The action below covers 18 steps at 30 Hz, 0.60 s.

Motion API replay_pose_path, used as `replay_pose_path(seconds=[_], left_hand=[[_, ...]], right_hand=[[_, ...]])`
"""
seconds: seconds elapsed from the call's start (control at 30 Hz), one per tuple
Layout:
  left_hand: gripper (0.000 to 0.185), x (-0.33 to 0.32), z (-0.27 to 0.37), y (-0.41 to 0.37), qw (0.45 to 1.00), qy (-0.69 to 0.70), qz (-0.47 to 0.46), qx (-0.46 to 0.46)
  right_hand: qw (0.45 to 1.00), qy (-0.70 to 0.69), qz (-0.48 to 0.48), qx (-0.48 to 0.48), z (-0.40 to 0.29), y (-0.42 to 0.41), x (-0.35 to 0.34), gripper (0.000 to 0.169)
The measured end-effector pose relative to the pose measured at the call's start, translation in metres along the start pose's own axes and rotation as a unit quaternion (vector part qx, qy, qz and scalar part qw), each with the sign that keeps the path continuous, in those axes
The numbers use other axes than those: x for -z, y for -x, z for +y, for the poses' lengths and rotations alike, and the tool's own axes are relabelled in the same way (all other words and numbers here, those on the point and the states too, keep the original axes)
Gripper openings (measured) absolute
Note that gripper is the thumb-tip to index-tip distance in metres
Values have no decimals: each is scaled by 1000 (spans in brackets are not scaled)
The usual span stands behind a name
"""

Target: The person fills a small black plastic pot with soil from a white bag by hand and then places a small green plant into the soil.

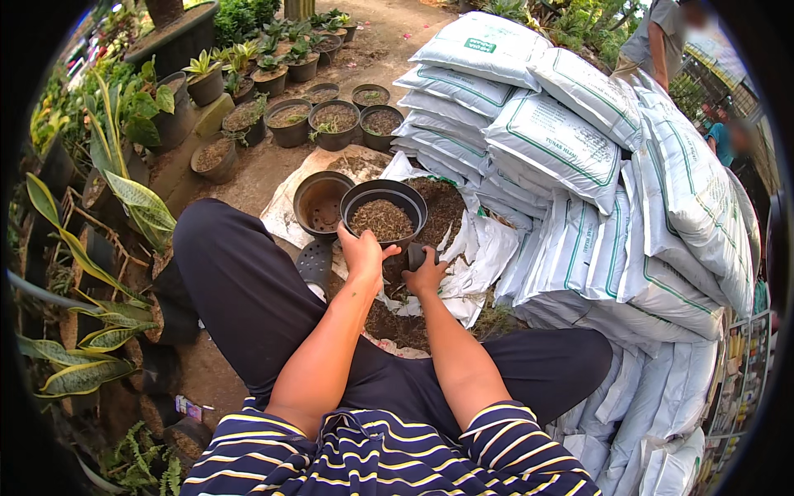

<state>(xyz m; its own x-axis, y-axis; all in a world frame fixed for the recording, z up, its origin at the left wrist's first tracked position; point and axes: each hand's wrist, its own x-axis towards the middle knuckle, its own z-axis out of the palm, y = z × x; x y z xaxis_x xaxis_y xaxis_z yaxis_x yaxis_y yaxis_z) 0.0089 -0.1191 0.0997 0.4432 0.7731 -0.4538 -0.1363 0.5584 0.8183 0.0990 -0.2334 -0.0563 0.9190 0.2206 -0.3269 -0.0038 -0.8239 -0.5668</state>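
My left hand (363, 253) grips the near-left side of a black plastic plant pot (420, 208), thumb toward the right. Brown, coarse potting mix (381, 220) partly fills this pot. Lower and to the right, my right hand (427, 273) is closed around a small dark cup-like object (417, 253), partly hidden by the fingers. Just left of the held pot stands another black pot (310, 214) with holes in its base and no soil. Behind my hands lies an opened white sack (481, 251) with dark potting mix (443, 208) spilling in its mouth.
Stacked white sacks (552, 146) with printing rise on the right. Several soil-filled pots (335, 124) stand ahead, with potted plants (270, 68) beyond. Snake plants (87, 378) line the left. A perforated dark shoe (315, 263) is by the pots. A person (651, 43) stands behind the sacks.
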Motion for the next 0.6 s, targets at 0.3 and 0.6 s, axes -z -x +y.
replay_pose_path(seconds=[0.3,0.6], left_hand=[[61,-3,6,6,1000,5,2,8],[67,1,-2,-6,999,26,28,8]], right_hand=[[979,-181,-51,-82,-2,-17,19,75],[866,-464,-128,-132,10,-27,18,54]])
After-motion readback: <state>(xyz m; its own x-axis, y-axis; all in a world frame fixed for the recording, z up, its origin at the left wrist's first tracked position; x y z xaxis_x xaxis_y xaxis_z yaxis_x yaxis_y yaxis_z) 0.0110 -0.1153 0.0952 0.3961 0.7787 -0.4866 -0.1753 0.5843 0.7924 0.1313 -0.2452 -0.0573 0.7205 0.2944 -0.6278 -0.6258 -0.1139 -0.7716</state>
